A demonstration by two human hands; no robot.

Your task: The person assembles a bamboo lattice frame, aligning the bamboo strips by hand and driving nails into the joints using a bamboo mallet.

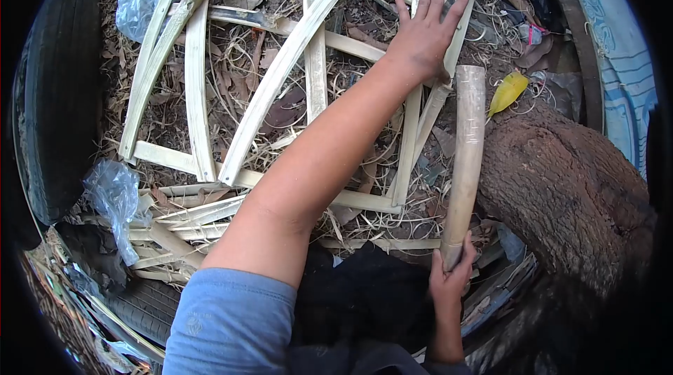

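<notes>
My left arm reaches across a woven frame of pale split-bamboo strips on the ground. My left hand lies over the frame's upper right part, fingers spread; the thumb is partly hidden. Beneath and beside it, several bamboo strips cross and meet near a corner. Below it, my right hand is wrapped around the lower end of a thick round bamboo stick. The stick points up and away from me, its far end just below my left hand.
A rough tree trunk lies at the right beside a yellow leaf. A black tyre stands at the left. Clear plastic bags, loose bamboo strips, shavings and dry leaves litter the soil. A blue printed sheet borders the right.
</notes>
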